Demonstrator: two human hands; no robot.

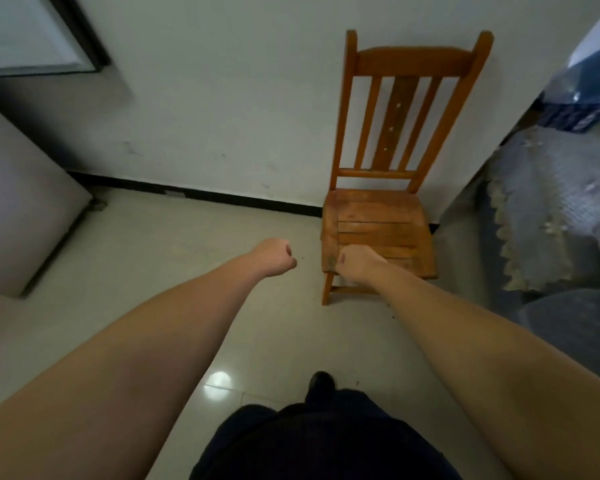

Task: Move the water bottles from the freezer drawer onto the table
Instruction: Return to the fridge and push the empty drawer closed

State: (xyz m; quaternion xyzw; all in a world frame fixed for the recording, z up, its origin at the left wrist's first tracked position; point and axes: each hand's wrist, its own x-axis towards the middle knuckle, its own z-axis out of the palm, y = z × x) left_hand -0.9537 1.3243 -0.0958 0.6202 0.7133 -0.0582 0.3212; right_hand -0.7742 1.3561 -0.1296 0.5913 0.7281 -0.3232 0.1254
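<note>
Both my arms stretch forward over the tiled floor. My left hand point(274, 256) is curled into a fist and holds nothing. My right hand point(357, 263) is also fisted and empty, hanging in front of the seat of a wooden chair point(378, 223). No water bottle and no freezer drawer shows. A white appliance body point(21, 209) stands at the left edge, with a door or panel point(32, 32) open above it. At the far right a table under a grey lace-edged cloth point(551, 209) is partly in view.
The chair stands against the white wall with a black skirting board point(222, 197). Blue packages point(582, 95) lie on the covered table at the upper right. My dark trousers and a shoe point(321, 382) show at the bottom, on glossy pale tiles.
</note>
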